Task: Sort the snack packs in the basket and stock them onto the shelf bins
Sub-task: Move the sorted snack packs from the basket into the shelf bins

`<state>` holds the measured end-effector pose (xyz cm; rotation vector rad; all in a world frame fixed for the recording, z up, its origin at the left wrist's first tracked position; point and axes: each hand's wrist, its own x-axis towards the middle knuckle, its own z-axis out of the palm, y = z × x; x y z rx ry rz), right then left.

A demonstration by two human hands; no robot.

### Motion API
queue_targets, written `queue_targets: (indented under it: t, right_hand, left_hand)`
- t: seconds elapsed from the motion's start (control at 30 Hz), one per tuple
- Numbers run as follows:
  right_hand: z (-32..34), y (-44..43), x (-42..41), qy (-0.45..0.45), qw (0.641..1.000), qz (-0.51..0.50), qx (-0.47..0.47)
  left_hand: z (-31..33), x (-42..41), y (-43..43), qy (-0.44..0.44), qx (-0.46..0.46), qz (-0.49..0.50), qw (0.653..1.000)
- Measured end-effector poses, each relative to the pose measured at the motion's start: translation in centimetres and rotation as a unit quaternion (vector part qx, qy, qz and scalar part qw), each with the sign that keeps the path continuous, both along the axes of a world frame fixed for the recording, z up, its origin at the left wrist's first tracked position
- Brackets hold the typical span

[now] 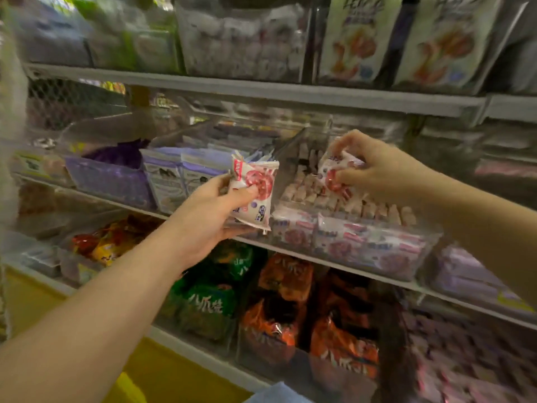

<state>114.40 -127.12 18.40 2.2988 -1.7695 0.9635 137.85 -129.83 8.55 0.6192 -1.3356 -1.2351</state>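
Note:
My left hand (207, 212) grips a white snack pack with a red print (255, 190) in front of the middle shelf. My right hand (374, 167) pinches a second white and red pack (334, 170) above a clear bin (406, 257) on that shelf. The bin holds several packs of the same kind, standing in rows. The basket is not in view.
Left of that bin stand clear bins of purple and lilac packs (174, 175). The shelf below holds green packs (209, 303) and orange packs (290, 315). The upper shelf (261, 88) carries larger bags. A yellow base (162, 367) runs along the bottom.

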Motion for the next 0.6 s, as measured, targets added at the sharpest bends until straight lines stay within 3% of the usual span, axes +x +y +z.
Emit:
queue_targets:
  t: [0.07, 0.17, 0.37, 0.5, 0.6]
  right_hand:
    - [1.3, -2.8, -2.0, 0.149, 0.983, -0.098, -0.045]
    - [2.5, -8.1, -3.7, 0.261, 0.948, -0.182, -0.015]
    - [1.1, -15.9, -5.3, 0.235, 0.931, -0.276, -0.037]
    - [2.3, -17.7, -5.6, 0.148, 0.963, -0.213, 0.069]
    - [4.5, -17.5, -6.6, 0.208, 0.945, -0.208, 0.146]
  left_hand:
    - [1.1, -0.6, -0.2, 0.002, -0.023, 0.0, 1.0]
    - [2.5, -1.2, -0.7, 0.004, -0.048, -0.007, 0.999]
    - [4.4, -1.5, -1.7, -0.009, -0.088, -0.047, 0.995]
    - [5.0, -1.2, -2.8, -0.024, -0.105, -0.06, 0.992]
    - [5.5, -1.4, -3.3, -0.033, -0.116, -0.063, 0.991]
